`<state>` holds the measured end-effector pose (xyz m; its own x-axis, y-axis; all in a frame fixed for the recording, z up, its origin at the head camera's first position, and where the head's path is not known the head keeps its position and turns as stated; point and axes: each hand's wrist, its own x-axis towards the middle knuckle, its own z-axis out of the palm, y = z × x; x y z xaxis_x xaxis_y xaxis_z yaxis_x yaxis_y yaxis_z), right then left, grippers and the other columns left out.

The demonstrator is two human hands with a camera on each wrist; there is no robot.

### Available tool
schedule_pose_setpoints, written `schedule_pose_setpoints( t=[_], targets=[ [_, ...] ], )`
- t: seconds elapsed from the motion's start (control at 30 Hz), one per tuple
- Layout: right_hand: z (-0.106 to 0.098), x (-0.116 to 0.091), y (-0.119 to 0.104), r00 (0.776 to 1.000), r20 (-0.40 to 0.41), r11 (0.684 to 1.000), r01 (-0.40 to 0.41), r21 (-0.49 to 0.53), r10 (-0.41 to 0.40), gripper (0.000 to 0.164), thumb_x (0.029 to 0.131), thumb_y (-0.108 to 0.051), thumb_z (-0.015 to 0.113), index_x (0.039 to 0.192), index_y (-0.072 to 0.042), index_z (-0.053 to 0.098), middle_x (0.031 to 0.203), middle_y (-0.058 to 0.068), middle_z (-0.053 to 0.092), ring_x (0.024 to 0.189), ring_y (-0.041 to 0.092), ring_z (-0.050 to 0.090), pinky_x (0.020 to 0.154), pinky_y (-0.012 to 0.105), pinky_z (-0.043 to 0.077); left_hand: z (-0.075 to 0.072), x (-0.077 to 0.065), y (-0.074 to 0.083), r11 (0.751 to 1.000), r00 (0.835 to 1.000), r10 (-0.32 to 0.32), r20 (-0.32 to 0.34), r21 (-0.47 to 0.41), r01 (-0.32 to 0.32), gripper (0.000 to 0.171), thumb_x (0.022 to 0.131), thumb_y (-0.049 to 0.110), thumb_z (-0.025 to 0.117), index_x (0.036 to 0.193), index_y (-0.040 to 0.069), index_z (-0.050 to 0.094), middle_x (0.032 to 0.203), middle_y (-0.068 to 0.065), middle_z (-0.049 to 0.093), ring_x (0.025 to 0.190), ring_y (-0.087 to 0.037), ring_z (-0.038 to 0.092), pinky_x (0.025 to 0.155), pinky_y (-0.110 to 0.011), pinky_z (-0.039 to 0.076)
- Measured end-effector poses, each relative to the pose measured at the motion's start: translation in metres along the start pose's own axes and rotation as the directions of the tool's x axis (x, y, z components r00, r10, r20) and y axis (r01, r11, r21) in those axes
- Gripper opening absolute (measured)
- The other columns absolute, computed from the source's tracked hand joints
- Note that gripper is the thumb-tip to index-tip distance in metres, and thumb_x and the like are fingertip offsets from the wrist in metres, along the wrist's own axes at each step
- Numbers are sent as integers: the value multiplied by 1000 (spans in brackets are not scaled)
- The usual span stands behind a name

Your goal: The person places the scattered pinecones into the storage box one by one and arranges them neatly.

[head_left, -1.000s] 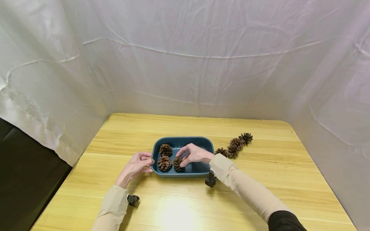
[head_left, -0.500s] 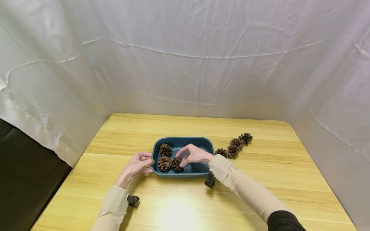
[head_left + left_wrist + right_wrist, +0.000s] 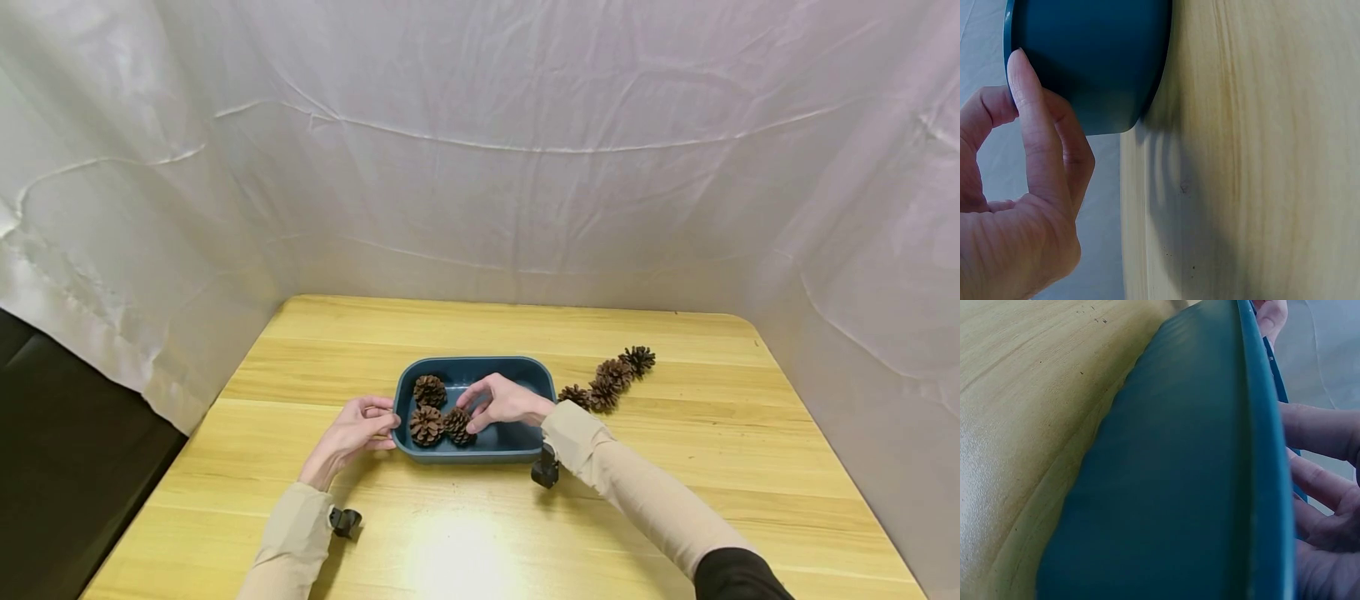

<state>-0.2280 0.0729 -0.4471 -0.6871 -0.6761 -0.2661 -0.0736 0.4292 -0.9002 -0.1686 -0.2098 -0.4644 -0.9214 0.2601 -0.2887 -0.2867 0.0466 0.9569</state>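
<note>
A dark blue rectangular plastic box stands on the table. My left hand pinches its left rim between thumb and fingers, as the left wrist view also shows on the box wall. My right hand reaches down inside the box, thumb and fingertips at a brown pine cone on the box floor. That cone sits against a second pine cone; behind them lies a third pine cone. In the right wrist view, the box wall hides the fingertips of my right hand and the cones.
Several more pine cones form a slanting row on the wooden table, right of the box. The nearest of them lies close to the box's right end. A pale curtain hangs behind the table and along its sides.
The pine cone at my right fingertips has moved left, from a small gap to contact with the neighbouring cone. My left hand and the box have stayed in place.
</note>
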Motion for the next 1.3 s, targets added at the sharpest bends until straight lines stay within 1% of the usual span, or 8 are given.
schedule_pose_setpoints(
  t=[0.1, 0.53, 0.83, 0.93, 1.07, 1.17, 1.23, 1.3],
  targets=[
    [1, 0, 0, 1000, 5, 1000, 0, 3, 0, 39, 84, 3, 75, 122, 3, 66, 131, 20, 64, 84, 11, 68, 84, 34, 64, 1, 0, 0, 1000, 1000, -2, -2, 2, 2, 44, 98, 0, 53, 133, -17, 33, 92, -1, 62, 73, -6, 63, 67, -19, 63],
    [-1, -2, 1, 1000, 15, 1000, -3, 26, 3, 39, 86, 5, 73, 123, 5, 65, 135, 22, 61, 87, 14, 71, 87, 36, 64, 1, 1, 0, 1000, 1000, 7, -6, 8, -7, 44, 97, 1, 53, 133, -17, 34, 91, 1, 62, 74, -6, 63, 65, -19, 63],
    [-4, -5, 0, 1000, 11, 999, 12, 30, -12, 40, 86, 4, 73, 124, 6, 64, 127, 22, 66, 84, 11, 69, 87, 38, 64, 1, 1, -1, 1000, 1000, 6, -3, 10, -6, 44, 97, 1, 53, 133, -17, 34, 91, 0, 63, 74, -6, 64, 66, -19, 63],
    [-6, -7, -1, 1000, 5, 999, 17, 45, -17, 42, 86, 4, 73, 126, 7, 63, 127, 22, 65, 87, 12, 69, 89, 41, 64, 0, 2, -2, 1000, 1000, 4, -5, 13, -4, 43, 97, 1, 53, 132, -17, 35, 90, 0, 63, 73, -6, 64, 66, -19, 63],
    [-9, -11, -1, 1000, 14, 996, 26, 87, -27, 46, 87, 5, 71, 131, 10, 58, 135, 28, 58, 94, 18, 71, 96, 50, 61, 0, 3, -2, 1000, 1000, 2, -8, 12, -2, 43, 97, 0, 53, 132, -17, 35, 90, 0, 63, 73, -5, 64, 66, -19, 63],
    [-11, -14, -1, 999, 15, 994, 44, 104, -45, 47, 88, 4, 70, 133, 11, 56, 138, 32, 54, 97, 19, 72, 98, 53, 59, 0, 3, -2, 1000, 1000, 3, -9, 10, -3, 43, 97, 0, 53, 131, -17, 35, 90, 0, 63, 73, -5, 63, 65, -19, 63],
    [-13, -16, -1, 999, 3, 994, 53, 99, -54, 48, 88, 3, 71, 133, 10, 56, 139, 32, 54, 98, 19, 71, 98, 52, 59, 0, 3, -2, 1000, 1000, 4, -8, 9, -4, 43, 97, 0, 53, 131, -17, 35, 90, 0, 63, 73, -5, 63, 65, -18, 63],
    [-15, -19, -2, 998, -12, 994, 59, 90, -58, 48, 88, 0, 72, 133, 8, 57, 139, 32, 54, 100, 22, 71, 97, 48, 60, 0, 3, -2, 1000, 1000, 6, -8, 9, -6, 43, 97, 0, 53, 131, -17, 35, 90, -1, 63, 73, -5, 63, 65, -18, 63]
  ],
)
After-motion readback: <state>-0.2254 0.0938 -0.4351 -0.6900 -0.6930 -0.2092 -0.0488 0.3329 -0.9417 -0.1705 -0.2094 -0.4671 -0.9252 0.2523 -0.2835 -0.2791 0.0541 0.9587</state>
